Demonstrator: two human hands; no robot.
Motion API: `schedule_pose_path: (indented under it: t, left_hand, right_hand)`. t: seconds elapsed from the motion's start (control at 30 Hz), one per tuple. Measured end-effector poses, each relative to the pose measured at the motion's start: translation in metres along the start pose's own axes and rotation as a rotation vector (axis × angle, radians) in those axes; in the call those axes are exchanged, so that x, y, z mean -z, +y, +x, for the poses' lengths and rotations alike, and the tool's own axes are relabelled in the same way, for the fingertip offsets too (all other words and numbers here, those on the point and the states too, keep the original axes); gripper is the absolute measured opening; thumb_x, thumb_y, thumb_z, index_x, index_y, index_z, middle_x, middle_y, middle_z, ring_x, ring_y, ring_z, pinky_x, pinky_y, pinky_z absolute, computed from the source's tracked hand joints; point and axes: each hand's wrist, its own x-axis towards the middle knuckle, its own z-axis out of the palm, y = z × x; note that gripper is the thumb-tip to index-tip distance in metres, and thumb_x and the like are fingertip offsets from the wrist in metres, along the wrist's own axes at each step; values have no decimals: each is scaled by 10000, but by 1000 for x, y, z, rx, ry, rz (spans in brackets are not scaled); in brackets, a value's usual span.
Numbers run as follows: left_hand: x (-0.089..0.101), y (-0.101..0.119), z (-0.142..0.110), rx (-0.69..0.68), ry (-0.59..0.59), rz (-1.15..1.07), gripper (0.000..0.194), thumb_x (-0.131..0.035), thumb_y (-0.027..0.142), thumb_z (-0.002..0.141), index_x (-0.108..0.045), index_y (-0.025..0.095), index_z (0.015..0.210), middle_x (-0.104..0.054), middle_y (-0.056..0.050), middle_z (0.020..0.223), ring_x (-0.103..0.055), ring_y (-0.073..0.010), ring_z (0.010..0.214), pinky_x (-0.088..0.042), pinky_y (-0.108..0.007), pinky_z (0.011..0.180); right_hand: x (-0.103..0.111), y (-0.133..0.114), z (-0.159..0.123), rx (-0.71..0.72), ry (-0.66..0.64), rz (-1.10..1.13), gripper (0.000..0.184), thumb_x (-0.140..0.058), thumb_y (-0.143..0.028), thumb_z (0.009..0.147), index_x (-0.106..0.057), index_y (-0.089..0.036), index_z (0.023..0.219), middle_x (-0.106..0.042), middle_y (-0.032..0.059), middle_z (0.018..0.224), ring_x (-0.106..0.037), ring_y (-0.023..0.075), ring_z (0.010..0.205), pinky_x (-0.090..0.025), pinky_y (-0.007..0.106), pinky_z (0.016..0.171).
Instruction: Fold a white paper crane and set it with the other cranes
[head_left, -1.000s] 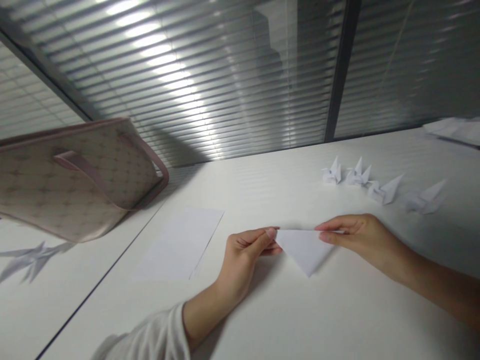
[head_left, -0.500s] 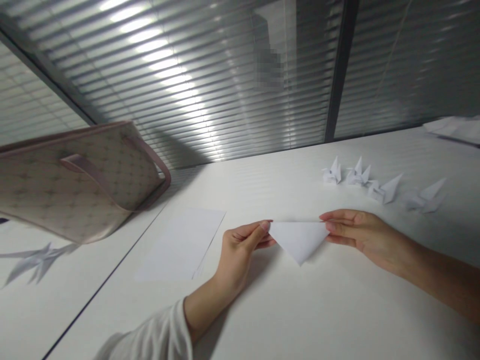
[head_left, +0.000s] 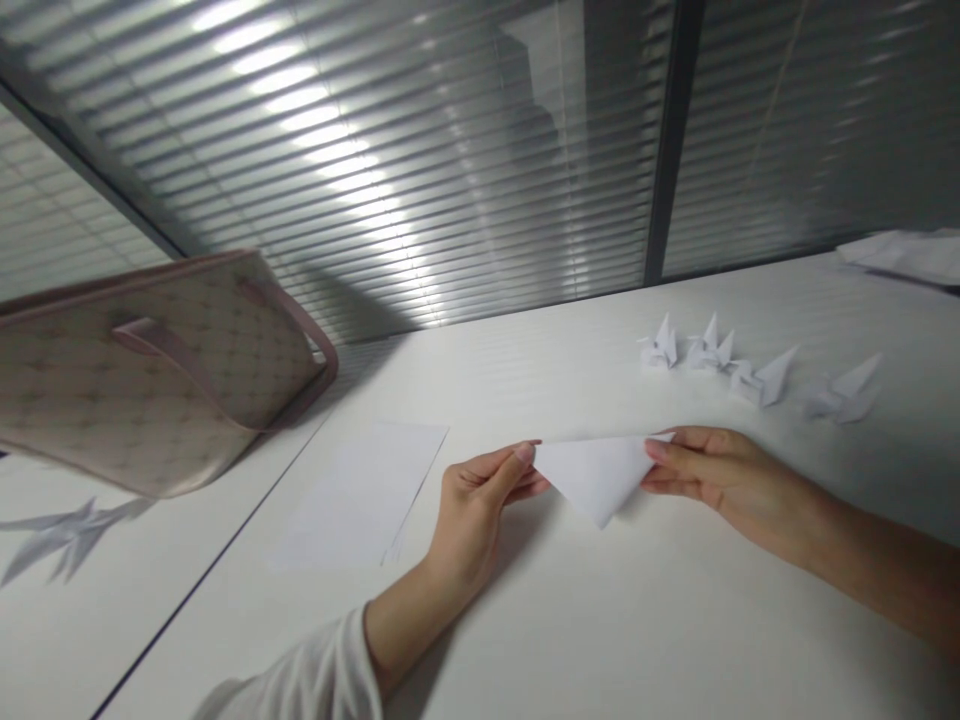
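A white sheet of paper folded into a triangle (head_left: 596, 472) is held between my hands, its long edge at the top and one point facing down toward me. My left hand (head_left: 480, 500) pinches the left corner between thumb and fingers. At the other end my right hand (head_left: 712, 470) grips the paper close to the right corner, thumb on the front face, and the corner's tip shows above the thumb. Fingers behind the paper are partly hidden.
Several white origami cranes (head_left: 765, 378) stand in a row at the back right. Flat white sheets (head_left: 367, 490) lie left of my left hand. A pink-trimmed bag (head_left: 172, 370) stands at the left, with another folded paper figure (head_left: 71, 530) before it. Blinds (head_left: 450, 150) rise behind the table.
My right thumb and fingers have slid inward along the paper, so the right corner's tip now shows above the thumb. The left hand keeps its pinch. The view has shifted slightly.
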Motion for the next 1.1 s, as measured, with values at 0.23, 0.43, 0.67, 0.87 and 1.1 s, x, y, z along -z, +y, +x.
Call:
schedule_pose_path:
  t: [0.23,0.43,0.67,0.87,1.1]
  left_hand:
    - [3,3,1,8,10,-1,175,-766,278,707,-762,146,823,-742,-62,780,-663,-132,705,-548,-222,688]
    - [10,13,8,-64,97,-29,184,-790,262,668,-765,156,816,-734,-39,729,-649,-119,666,-551,-221,692]
    - [0,3,-8,-61,-6,66,191,-753,302,722,-767,156,845,-748,-60,805,-670,-151,710,-571,-249,693]
    - [-6,-3,-16,-20,-84,88,178,-727,310,754,-767,166,852,-752,-54,821,-679,-166,754,-567,-252,721]
    - [-8,3,-13,22,-43,40,182,-766,296,700,-772,159,819,-747,-59,748,-670,-151,676,-567,-250,700]
  right_hand:
    - [0,-1,-2,30,47,87,203,-753,-377,724,-745,-177,760,-746,64,824,-688,194,781,-543,333,806]
    - [12,-2,8,87,140,184,167,-759,-355,720,-748,-202,787,-758,63,843,-699,219,861,-521,376,887]
    - [-14,3,-8,81,-239,70,460,-749,-452,703,-682,-201,1082,-692,106,1111,-621,284,1034,-487,420,885]
    - [-26,4,-17,33,-101,47,300,-681,-414,784,-735,-157,930,-738,97,916,-641,273,946,-460,401,891]
    - [-16,-2,-9,32,-109,40,340,-625,-455,821,-735,-135,850,-733,100,854,-654,250,872,-479,392,859]
